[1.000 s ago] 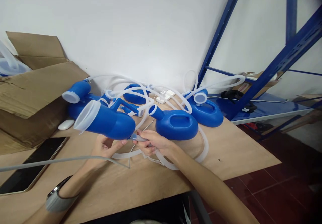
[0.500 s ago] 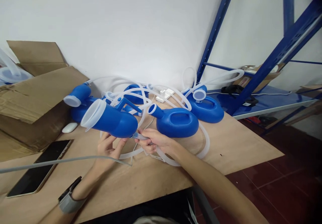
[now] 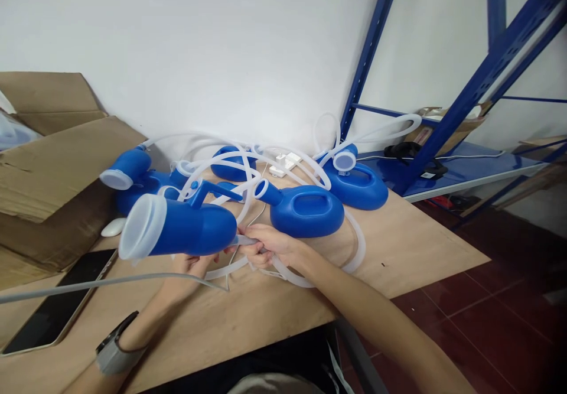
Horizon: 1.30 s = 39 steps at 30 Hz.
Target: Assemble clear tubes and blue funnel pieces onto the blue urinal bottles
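A blue plastic urinal head (image 3: 195,225) with a whitish translucent cap (image 3: 140,228) lies sideways above the table, its cap end toward the left. My left hand (image 3: 192,264) supports it from underneath, partly hidden by it. Around the clear hose (image 3: 245,240) at the head's narrow end, my right hand (image 3: 261,246) is closed. That hose meets the head's tip and runs on below my right hand. Just behind my right wrist stands a blue urinal bottle (image 3: 305,211) with an uncapped neck.
More blue urinal bottles (image 3: 367,190) and coiled hoses crowd the back of the wooden table (image 3: 398,258). At left are an open cardboard box (image 3: 57,169), a phone (image 3: 57,305) and a white mouse (image 3: 114,227). A grey cable (image 3: 133,277) crosses before my left hand. Blue shelving (image 3: 469,172) stands right.
The urinal head has come lower and nearer, its cap end swinging left and down. My left hand has moved further beneath it; my right hand keeps its grip on the hose.
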Each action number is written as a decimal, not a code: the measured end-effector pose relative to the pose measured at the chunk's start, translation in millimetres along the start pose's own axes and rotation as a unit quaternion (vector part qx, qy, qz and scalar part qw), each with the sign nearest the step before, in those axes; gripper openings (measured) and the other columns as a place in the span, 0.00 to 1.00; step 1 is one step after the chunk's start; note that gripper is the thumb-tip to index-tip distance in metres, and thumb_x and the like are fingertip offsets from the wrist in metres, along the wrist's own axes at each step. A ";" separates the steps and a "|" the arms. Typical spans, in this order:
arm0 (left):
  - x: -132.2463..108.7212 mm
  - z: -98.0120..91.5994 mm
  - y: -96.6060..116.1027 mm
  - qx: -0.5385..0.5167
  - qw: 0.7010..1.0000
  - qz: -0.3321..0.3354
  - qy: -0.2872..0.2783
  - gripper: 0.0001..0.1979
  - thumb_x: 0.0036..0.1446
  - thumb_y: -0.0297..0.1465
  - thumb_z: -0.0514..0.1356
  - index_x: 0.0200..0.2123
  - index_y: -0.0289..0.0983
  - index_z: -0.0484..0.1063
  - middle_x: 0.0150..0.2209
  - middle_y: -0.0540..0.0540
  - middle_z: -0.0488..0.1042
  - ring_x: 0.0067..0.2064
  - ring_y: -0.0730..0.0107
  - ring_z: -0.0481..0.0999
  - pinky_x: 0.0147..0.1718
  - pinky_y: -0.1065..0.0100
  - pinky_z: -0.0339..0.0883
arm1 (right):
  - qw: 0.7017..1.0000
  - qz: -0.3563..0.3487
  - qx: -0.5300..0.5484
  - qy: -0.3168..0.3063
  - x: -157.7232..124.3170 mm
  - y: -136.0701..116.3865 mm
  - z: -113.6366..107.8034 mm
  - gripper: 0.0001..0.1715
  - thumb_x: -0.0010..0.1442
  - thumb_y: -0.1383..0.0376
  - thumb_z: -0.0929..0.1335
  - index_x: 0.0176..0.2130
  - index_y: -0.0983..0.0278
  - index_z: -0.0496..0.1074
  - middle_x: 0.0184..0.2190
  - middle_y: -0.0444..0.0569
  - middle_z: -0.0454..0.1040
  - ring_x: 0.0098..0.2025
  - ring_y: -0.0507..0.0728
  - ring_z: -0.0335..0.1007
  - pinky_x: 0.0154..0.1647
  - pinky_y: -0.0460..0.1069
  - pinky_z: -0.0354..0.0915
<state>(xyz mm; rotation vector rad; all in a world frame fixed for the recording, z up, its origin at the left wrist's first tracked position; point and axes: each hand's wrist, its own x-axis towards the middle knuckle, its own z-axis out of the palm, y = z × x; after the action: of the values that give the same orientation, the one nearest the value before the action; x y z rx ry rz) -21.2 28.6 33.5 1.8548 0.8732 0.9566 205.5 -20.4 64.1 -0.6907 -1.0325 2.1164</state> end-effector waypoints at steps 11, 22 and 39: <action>10.1 7.6 17.9 0.033 0.998 0.038 0.037 0.17 0.61 0.46 0.62 0.30 0.39 0.77 0.29 0.45 0.80 0.29 0.64 0.76 0.29 0.67 0.71 | 0.998 -0.042 -0.046 0.007 -1.0 3.7 0.9 0.23 0.75 0.54 0.58 0.38 0.64 0.72 0.19 0.34 0.49 0.16 0.47 0.41 0.16 0.44 0.41; 6.0 14.8 19.4 -0.078 0.995 -0.053 0.018 0.23 0.58 0.52 0.66 0.32 0.36 0.79 0.31 0.41 0.83 0.30 0.62 0.80 0.28 0.66 0.74 | 0.956 -0.157 -0.189 0.160 7.5 12.6 13.1 0.19 0.72 0.51 0.64 0.37 0.63 0.68 0.23 0.37 0.55 0.22 0.47 0.46 0.21 0.44 0.46; 4.8 28.4 12.0 -0.096 0.991 -0.086 0.033 0.26 0.58 0.52 0.67 0.42 0.33 0.82 0.40 0.36 0.85 0.37 0.55 0.85 0.32 0.62 0.79 | 0.834 -0.242 -0.417 0.270 11.1 18.4 15.9 0.17 0.74 0.58 0.60 0.33 0.61 0.66 0.29 0.42 0.73 0.31 0.52 0.66 0.37 0.47 0.58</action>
<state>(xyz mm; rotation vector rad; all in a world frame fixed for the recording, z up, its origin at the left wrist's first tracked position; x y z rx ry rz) 7.8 17.6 35.8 1.5666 0.9298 0.9623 181.2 -27.8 55.8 -1.1844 -1.5706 0.8769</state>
